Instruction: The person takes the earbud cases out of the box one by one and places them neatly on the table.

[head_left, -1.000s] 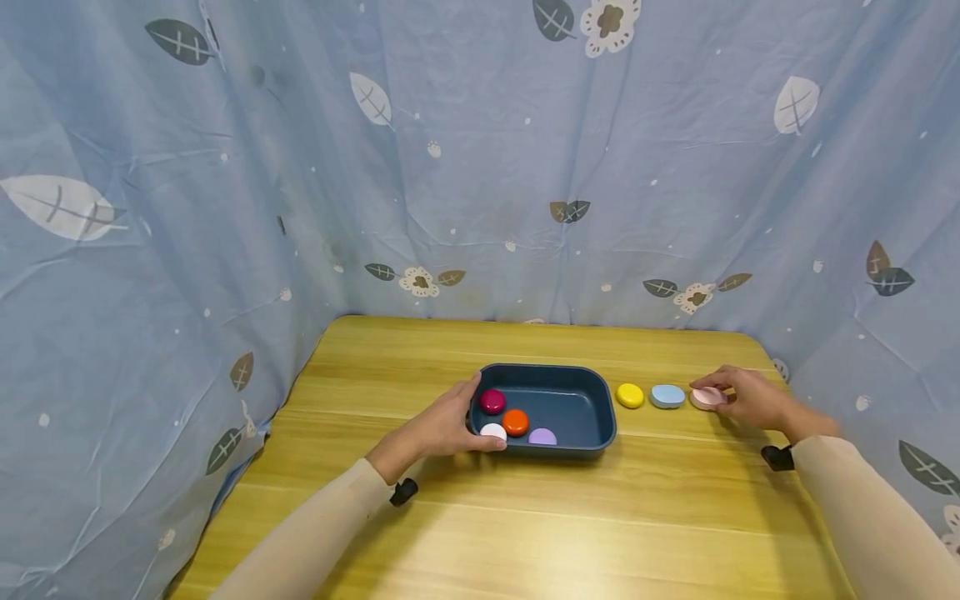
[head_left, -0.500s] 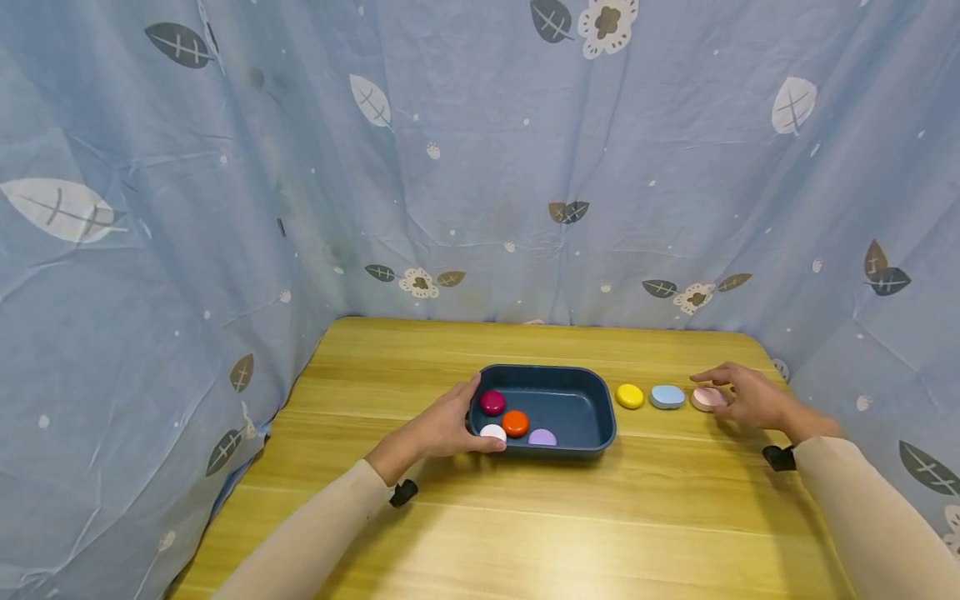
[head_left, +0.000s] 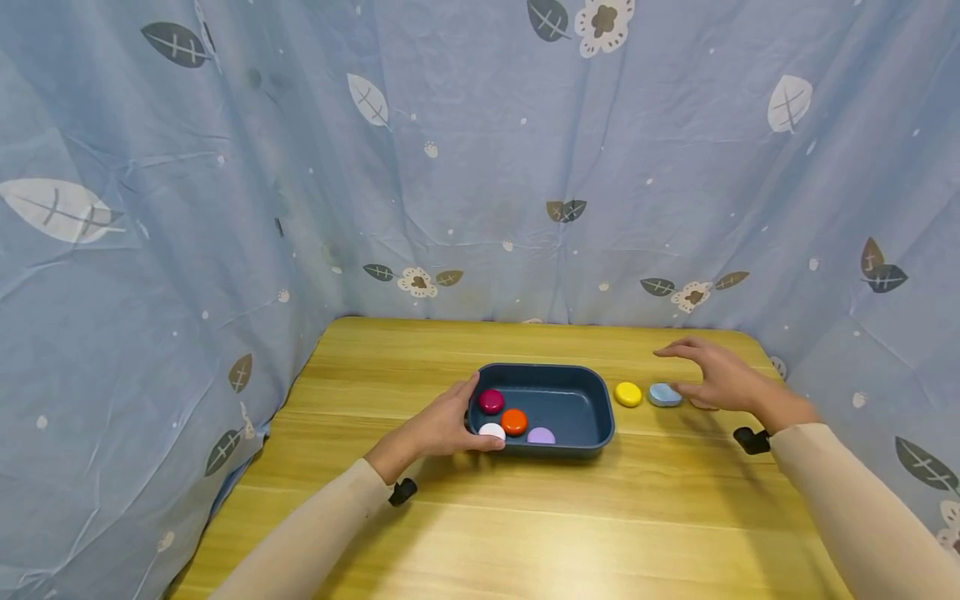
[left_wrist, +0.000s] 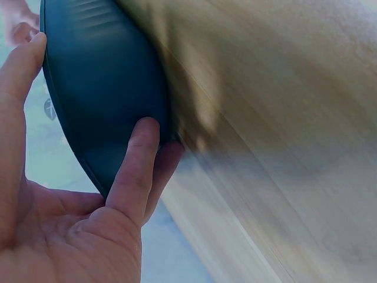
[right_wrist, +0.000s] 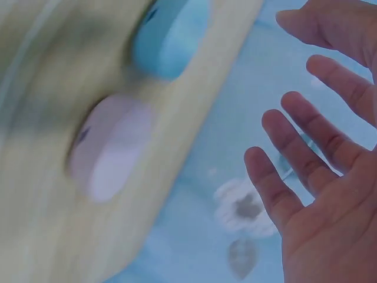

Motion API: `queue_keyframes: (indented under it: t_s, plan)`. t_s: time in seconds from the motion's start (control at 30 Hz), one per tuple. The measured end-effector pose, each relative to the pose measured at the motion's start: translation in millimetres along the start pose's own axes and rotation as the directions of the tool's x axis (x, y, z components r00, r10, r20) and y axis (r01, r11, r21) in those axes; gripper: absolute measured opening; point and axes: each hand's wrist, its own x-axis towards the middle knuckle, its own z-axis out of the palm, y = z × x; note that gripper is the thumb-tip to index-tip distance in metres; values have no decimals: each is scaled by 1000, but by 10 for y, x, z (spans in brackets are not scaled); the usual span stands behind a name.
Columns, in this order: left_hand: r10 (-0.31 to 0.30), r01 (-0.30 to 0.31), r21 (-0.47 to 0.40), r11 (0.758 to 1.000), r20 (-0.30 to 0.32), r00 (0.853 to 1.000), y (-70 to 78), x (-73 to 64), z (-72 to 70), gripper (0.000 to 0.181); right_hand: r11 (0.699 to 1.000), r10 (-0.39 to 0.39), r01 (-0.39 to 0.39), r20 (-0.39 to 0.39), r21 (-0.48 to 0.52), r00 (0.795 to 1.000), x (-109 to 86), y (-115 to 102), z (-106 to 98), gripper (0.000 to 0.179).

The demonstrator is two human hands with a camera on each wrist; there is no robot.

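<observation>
My left hand point(head_left: 438, 423) grips the left end of a dark blue rectangular tray point(head_left: 570, 408), thumb along the near rim and fingers round the far corner. The left wrist view shows fingertips pressed to the tray's outer wall point(left_wrist: 100, 76). Inside lie smooth rounded pieces: magenta point(head_left: 491, 401), orange point(head_left: 513, 422), white point(head_left: 491, 431) and light purple point(head_left: 541, 436). My right hand point(head_left: 727, 382) hovers with spread fingers above a light blue oval piece point(head_left: 660, 395) and a pale pink oval piece point(right_wrist: 112, 147), the pink one mostly hidden in the head view. It holds nothing.
A yellow rounded piece point(head_left: 627, 394) lies between the tray and the light blue piece. Everything stands on a wooden table point(head_left: 525, 517). A blue patterned curtain point(head_left: 480, 167) hangs close behind the table and along both sides.
My right hand has let go of the pink piece, lifted and moved left over the blue one. The left hand and the tray have stayed in place.
</observation>
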Motion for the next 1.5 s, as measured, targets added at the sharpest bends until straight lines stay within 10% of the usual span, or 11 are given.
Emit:
queue_keyframes:
  t_s: [0.6,1.5]
  plan:
    - [3,-3,-3,1000,3,1000,-14,9,12,139,981,-191,187,146,42,971,709,-1016,159,61]
    - [33,-32,-14,999,14,999,-6,11,3,133,924,-371,373,423,82,827,1367,-1780,856,67]
